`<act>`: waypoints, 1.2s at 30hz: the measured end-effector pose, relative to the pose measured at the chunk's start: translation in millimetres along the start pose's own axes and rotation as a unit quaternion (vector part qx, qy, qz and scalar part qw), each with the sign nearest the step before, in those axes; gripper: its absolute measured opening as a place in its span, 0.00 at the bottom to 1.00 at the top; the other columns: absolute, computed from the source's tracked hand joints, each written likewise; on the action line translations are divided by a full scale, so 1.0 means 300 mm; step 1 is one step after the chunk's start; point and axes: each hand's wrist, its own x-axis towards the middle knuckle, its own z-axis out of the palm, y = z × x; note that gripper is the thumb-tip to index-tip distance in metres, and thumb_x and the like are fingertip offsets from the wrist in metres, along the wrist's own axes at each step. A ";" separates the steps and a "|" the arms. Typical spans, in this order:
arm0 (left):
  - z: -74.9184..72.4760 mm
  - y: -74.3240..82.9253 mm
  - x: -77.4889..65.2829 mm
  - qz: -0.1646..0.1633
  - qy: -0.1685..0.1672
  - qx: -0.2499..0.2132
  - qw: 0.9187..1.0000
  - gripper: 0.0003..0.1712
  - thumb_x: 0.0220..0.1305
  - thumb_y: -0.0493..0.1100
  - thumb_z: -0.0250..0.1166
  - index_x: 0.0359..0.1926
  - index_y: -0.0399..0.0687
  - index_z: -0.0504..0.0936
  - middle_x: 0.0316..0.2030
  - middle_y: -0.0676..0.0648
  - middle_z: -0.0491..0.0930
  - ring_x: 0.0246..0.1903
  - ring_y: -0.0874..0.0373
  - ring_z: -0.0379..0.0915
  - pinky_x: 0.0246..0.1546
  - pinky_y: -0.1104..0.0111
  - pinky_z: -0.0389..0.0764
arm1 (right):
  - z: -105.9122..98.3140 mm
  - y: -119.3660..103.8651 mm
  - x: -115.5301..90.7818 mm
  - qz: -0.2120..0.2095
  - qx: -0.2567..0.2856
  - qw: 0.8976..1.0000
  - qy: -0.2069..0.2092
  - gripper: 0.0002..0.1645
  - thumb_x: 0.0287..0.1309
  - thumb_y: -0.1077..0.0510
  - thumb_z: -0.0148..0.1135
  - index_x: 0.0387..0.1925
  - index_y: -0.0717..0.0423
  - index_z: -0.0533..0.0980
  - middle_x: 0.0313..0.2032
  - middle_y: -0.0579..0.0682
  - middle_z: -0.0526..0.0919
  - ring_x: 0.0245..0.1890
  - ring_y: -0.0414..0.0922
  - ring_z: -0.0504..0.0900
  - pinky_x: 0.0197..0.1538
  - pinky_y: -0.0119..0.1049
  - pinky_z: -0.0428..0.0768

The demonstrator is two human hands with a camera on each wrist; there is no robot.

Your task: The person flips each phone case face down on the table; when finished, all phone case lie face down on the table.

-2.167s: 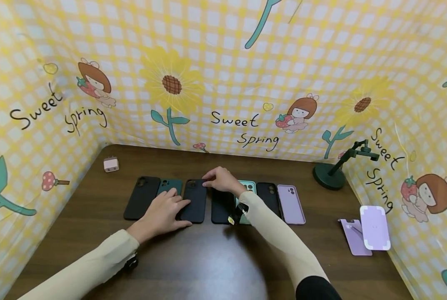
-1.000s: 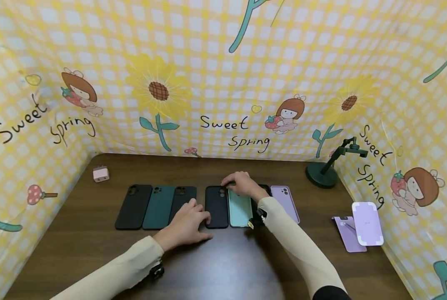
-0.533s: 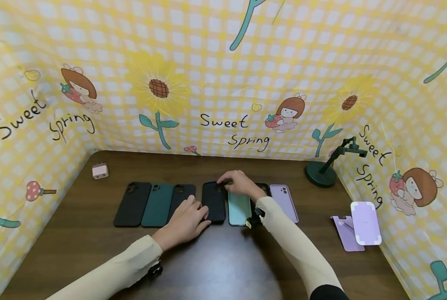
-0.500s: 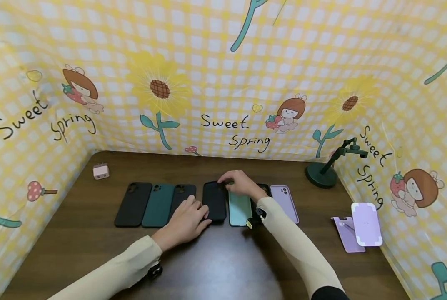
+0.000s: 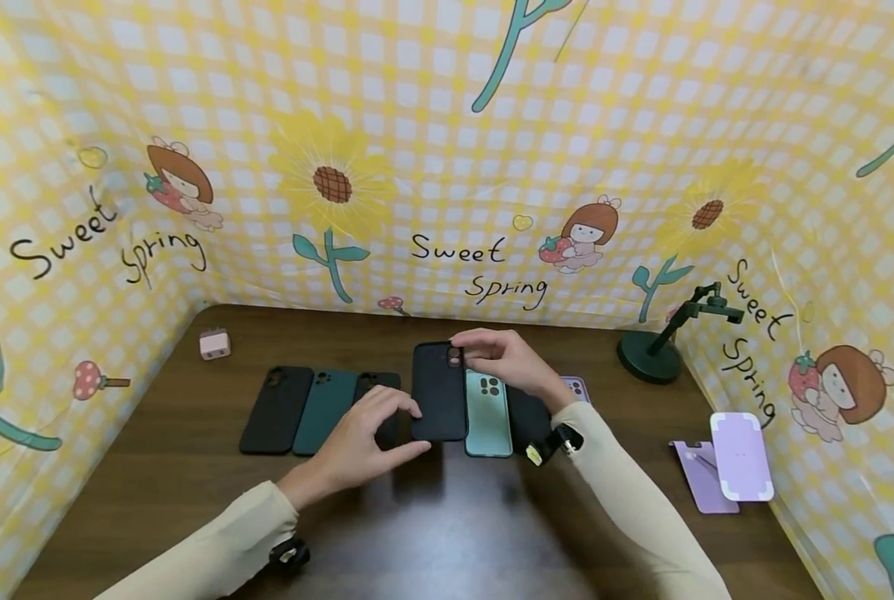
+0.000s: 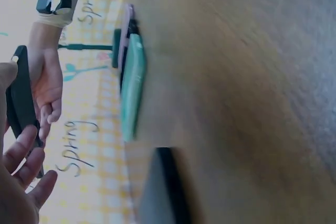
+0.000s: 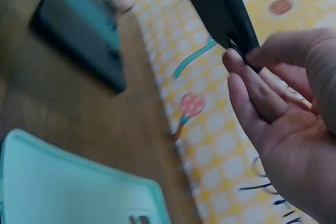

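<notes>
A black phone case (image 5: 435, 392) is raised over the table, its camera cutout at the top right. My right hand (image 5: 510, 358) pinches that upper right corner between thumb and fingers. My left hand (image 5: 357, 442) holds the lower left corner, index finger on the side edge and thumb at the bottom edge. In the left wrist view the raised phone case (image 6: 21, 93) is seen nearly edge-on between both hands. Left of it lie a black case (image 5: 276, 410), a dark teal case (image 5: 325, 414) and another dark case, partly behind my left hand.
To the right lie a mint case (image 5: 487, 417), a black case (image 5: 525, 412) and a lilac case (image 5: 577, 387) mostly behind the right wrist. A pink charger plug (image 5: 215, 343), a dark green stand (image 5: 649, 357) and a lilac stand (image 5: 742, 458) stand farther out.
The black phone case has come up off the table from its place left of the mint case. My left hand has moved from resting over the cases to its lower corner.
</notes>
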 end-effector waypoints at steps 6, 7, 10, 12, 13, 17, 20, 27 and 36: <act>-0.032 0.077 -0.004 0.054 0.006 -0.028 0.998 0.21 0.55 0.56 0.80 0.46 0.63 0.81 0.46 0.62 0.83 0.51 0.65 0.76 0.54 0.61 0.79 | -0.025 -0.079 -0.099 -0.044 0.072 0.995 -0.053 0.25 0.70 0.67 0.60 0.66 0.71 0.72 0.71 0.69 0.69 0.55 0.41 0.88 0.58 0.37 0.84; -0.035 0.091 -0.005 0.059 0.005 -0.029 0.998 0.21 0.55 0.57 0.80 0.46 0.64 0.82 0.46 0.62 0.83 0.50 0.65 0.77 0.54 0.61 0.79 | -0.028 -0.085 -0.115 -0.053 0.073 0.994 -0.059 0.25 0.70 0.68 0.60 0.65 0.73 0.72 0.70 0.71 0.68 0.54 0.40 0.88 0.56 0.35 0.84; -0.038 0.126 -0.013 0.069 0.004 -0.032 0.997 0.21 0.54 0.59 0.80 0.46 0.65 0.83 0.46 0.63 0.83 0.49 0.67 0.77 0.53 0.62 0.78 | -0.032 -0.093 -0.158 -0.066 0.063 0.994 -0.067 0.25 0.69 0.69 0.60 0.63 0.79 0.70 0.69 0.74 0.68 0.51 0.37 0.88 0.53 0.33 0.85; -0.039 0.141 -0.018 0.072 0.006 -0.029 0.997 0.22 0.53 0.60 0.80 0.46 0.66 0.83 0.45 0.64 0.83 0.49 0.68 0.77 0.53 0.62 0.77 | -0.031 -0.094 -0.176 -0.072 0.052 0.994 -0.065 0.25 0.68 0.69 0.61 0.62 0.80 0.71 0.68 0.74 0.69 0.49 0.36 0.88 0.51 0.32 0.85; -0.040 0.147 -0.021 0.075 0.008 -0.027 0.997 0.22 0.53 0.60 0.80 0.46 0.65 0.83 0.45 0.64 0.83 0.49 0.68 0.77 0.52 0.62 0.77 | -0.028 -0.095 -0.183 -0.073 0.052 0.994 -0.067 0.25 0.68 0.70 0.61 0.62 0.80 0.71 0.68 0.74 0.69 0.48 0.36 0.88 0.52 0.32 0.85; -0.039 0.154 -0.029 0.081 0.010 -0.015 0.997 0.22 0.52 0.60 0.80 0.46 0.65 0.83 0.45 0.64 0.83 0.48 0.68 0.77 0.50 0.64 0.76 | -0.019 -0.090 -0.194 -0.077 0.060 0.993 -0.067 0.24 0.67 0.71 0.62 0.62 0.78 0.72 0.68 0.74 0.69 0.49 0.37 0.88 0.53 0.33 0.85; -0.040 0.152 -0.031 0.082 0.012 -0.011 0.997 0.22 0.52 0.61 0.80 0.45 0.65 0.83 0.44 0.64 0.83 0.48 0.68 0.77 0.48 0.66 0.75 | -0.014 -0.086 -0.194 -0.080 0.067 0.992 -0.067 0.24 0.67 0.70 0.62 0.62 0.76 0.73 0.68 0.73 0.69 0.49 0.37 0.88 0.53 0.33 0.85; -0.042 0.155 -0.031 0.078 0.020 -0.017 0.997 0.22 0.52 0.60 0.80 0.44 0.66 0.81 0.44 0.65 0.83 0.47 0.69 0.77 0.49 0.66 0.74 | -0.003 -0.068 -0.183 -0.107 0.118 0.985 -0.068 0.29 0.68 0.71 0.60 0.68 0.75 0.67 0.69 0.59 0.75 0.55 0.42 0.87 0.57 0.36 0.84; -0.026 0.180 -0.023 0.075 0.045 -0.064 0.994 0.18 0.59 0.51 0.77 0.46 0.63 0.79 0.46 0.61 0.82 0.48 0.65 0.78 0.48 0.65 0.75 | 0.091 0.002 -0.096 -0.145 0.276 0.946 -0.085 0.30 0.73 0.70 0.53 0.71 0.46 0.73 0.69 0.46 0.77 0.67 0.43 0.78 0.63 0.39 0.81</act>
